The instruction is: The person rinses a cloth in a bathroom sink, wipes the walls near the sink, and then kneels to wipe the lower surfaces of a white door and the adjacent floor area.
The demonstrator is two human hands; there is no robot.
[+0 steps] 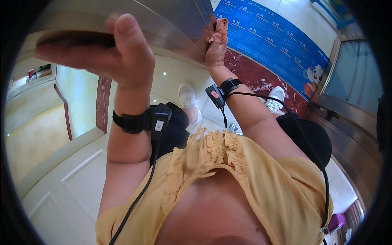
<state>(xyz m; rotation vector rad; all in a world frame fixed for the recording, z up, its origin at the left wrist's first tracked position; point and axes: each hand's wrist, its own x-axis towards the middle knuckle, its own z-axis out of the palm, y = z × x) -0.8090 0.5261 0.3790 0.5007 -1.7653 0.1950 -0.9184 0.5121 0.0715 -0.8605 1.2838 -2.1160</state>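
A brownish, shiny metal door stands edge-on at the top of the view. My right hand grips a crumpled orange-pink cloth at the door's vertical edge. My left hand is raised by the door's face, with thumb apart from the outstretched fingers and nothing in it. A dark patch, perhaps its reflection, shows just above the fingers; whether the palm touches the metal I cannot tell. Black strapped devices with cables are on both my wrists, the left one bearing a white label.
Under the door runs a dark red marble threshold. Beyond it lies a blue calendar-printed mat. A metal-framed panel stands at the right. At the left are a white panelled door and a pale ledge. My white shoes are on the tiles.
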